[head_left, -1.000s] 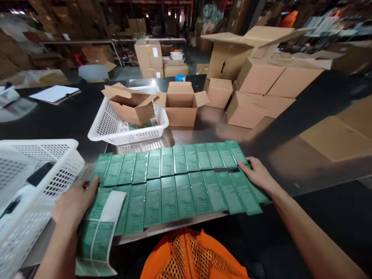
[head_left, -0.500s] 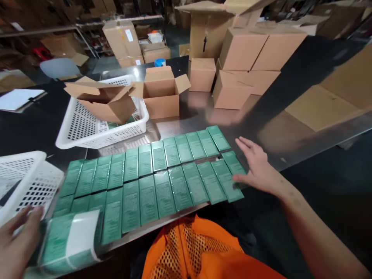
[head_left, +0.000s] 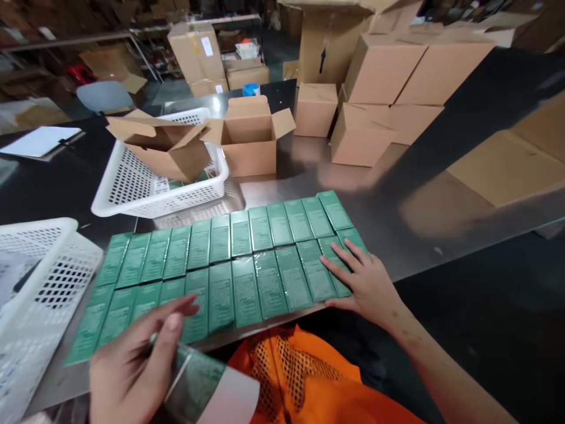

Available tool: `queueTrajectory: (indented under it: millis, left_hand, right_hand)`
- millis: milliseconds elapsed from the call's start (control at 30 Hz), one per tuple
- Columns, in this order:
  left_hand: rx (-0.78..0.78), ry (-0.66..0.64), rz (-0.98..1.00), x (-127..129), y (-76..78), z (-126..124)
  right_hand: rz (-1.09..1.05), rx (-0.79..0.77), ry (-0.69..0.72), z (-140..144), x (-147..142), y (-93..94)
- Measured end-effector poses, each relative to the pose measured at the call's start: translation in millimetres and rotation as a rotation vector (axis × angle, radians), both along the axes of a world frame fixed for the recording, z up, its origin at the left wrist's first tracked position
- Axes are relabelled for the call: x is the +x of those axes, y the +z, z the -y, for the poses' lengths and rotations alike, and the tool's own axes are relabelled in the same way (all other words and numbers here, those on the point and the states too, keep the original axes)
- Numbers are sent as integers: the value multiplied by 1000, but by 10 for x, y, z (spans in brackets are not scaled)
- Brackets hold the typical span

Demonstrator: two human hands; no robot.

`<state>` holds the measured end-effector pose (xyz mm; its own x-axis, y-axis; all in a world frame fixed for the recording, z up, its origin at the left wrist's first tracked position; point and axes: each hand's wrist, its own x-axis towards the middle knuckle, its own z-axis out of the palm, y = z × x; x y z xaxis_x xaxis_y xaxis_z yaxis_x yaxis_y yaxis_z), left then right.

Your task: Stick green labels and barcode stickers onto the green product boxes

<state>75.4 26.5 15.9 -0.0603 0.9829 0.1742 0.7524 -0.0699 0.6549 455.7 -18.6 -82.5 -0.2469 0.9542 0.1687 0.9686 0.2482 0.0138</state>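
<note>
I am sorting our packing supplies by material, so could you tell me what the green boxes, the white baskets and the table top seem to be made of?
The green boxes look like printed card under clear glossy film: light glints and wrinkles show on them. The white basket and the nearer basket look like moulded plastic, perforated and slightly shiny. The table appears to be brushed steel, since it mirrors the brown cartons dully.

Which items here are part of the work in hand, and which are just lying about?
In hand:
- green boxes in two rows on the steel table
- sheet of green labels, in the left hand
- right hand, flat on the right-end boxes

Lying about:
- white baskets
- open carton
- stacked cartons
- clipboard
</note>
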Motion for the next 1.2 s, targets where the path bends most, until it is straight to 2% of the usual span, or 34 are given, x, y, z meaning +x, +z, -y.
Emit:
queueTrajectory:
  millis: [67,133,233,333,400,533,600,667,833,933,1033,1133,1200]
  left_hand:
    - [-19,-104,10,153,-46,-59]
    - [-15,-142,-4,239,-81,-101]
    - [18,-144,-37,287,-108,-125]
    - [22,-140,-50,304,-111,-122]
    - [14,-113,-42,316,-102,-118]
    - [-3,-74,-23,336,-76,-150]
    - [1,-53,8,355,-78,-204]
    - [0,-49,74,399,-94,-278]
    - [-26,-139,271,619,-106,-436]
    - [-4,-211,313,691,-63,-449]
    - [-76,-288,326,630,-51,-435]
    - [-188,-304,359,525,-102,-440]
    - [-258,-289,376,489,-154,-462]
  right_hand:
    - [13,0,-13,25,-22,15]
    - [16,30,-33,62,-88,65]
    - [-37,103,-24,100,-279,178]
    - [-102,118,92,71,-504,234]
    - [-121,94,125,21,-611,206]
    - [-192,13,76,-37,-673,118]
    - [-246,14,73,-15,-675,139]
    - [-391,24,96,24,-702,219]
    - [-997,-68,128,22,-959,479]
    - [-1221,-124,36,-89,-1147,538]
    - [-1421,-126,-119,-215,-1255,535]
    - [-1408,-9,-161,-295,-1292,505]
    - [-1222,184,-84,-298,-1309,473]
